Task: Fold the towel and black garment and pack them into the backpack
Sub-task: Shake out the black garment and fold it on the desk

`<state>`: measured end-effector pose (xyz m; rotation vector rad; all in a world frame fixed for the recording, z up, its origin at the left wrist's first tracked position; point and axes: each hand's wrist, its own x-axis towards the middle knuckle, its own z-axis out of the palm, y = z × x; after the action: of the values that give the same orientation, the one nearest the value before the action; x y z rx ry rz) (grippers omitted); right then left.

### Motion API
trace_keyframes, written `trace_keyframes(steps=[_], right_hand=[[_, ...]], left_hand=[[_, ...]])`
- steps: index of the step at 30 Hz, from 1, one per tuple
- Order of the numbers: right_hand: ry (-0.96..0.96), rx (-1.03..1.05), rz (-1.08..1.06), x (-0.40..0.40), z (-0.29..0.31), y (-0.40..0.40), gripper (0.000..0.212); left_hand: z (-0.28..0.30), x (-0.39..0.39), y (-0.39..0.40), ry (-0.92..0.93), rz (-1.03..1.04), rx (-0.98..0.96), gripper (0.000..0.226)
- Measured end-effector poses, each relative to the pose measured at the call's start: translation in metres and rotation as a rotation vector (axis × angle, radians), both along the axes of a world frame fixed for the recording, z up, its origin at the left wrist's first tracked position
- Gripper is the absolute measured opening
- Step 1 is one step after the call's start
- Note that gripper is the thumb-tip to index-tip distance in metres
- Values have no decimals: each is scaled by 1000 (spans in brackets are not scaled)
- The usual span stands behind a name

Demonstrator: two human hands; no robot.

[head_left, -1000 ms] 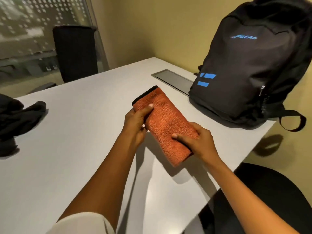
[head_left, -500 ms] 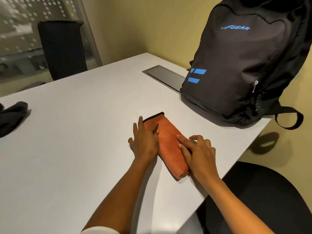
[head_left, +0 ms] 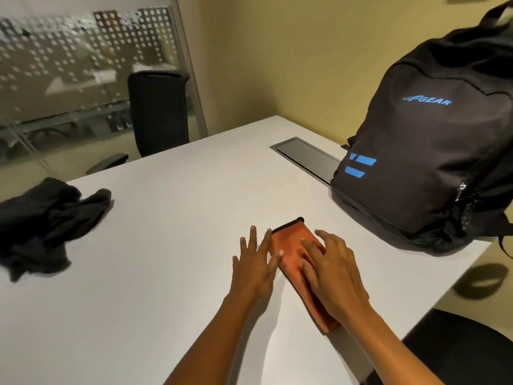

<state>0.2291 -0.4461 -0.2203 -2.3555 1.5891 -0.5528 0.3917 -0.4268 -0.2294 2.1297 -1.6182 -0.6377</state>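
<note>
Two hands rest flat on the folded orange towel, seen from the head view: the right hand lies across its middle with fingers spread and straight, pressing down, while the left hand lies beside it on the white table, fingers extended and only its inner fingers touching the towel's left edge; neither grips anything. Risk: the towel lies close to the table's near edge, so a sideways push could slide it off, and releasing pressure may let the plush fold spring open. Its surface looks soft and napped, a narrow oblong with a dark bound end. Well apart to the left, the black garment lies crumpled, limp and unfolded. To the right the backpack stands upright, smooth dark fabric; its main opening is not visible, so packing may need unzipping first.
</note>
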Motion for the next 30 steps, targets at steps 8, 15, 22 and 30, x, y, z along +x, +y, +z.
trace_keyframes(steps=[8, 15, 22, 30], right_hand=[[-20, -4, 326, 56, 56, -10, 51], [-5, -30, 541, 169, 99, -18, 56], [-9, 21, 679, 337, 96, 6, 62], [-98, 175, 680, 514, 57, 22, 70]], left_hand=[[65, 37, 17, 18, 96, -93, 62], [96, 128, 43, 56, 305, -251, 61], [81, 277, 102, 59, 588, -308, 61], [50, 435, 151, -41, 804, -351, 56]])
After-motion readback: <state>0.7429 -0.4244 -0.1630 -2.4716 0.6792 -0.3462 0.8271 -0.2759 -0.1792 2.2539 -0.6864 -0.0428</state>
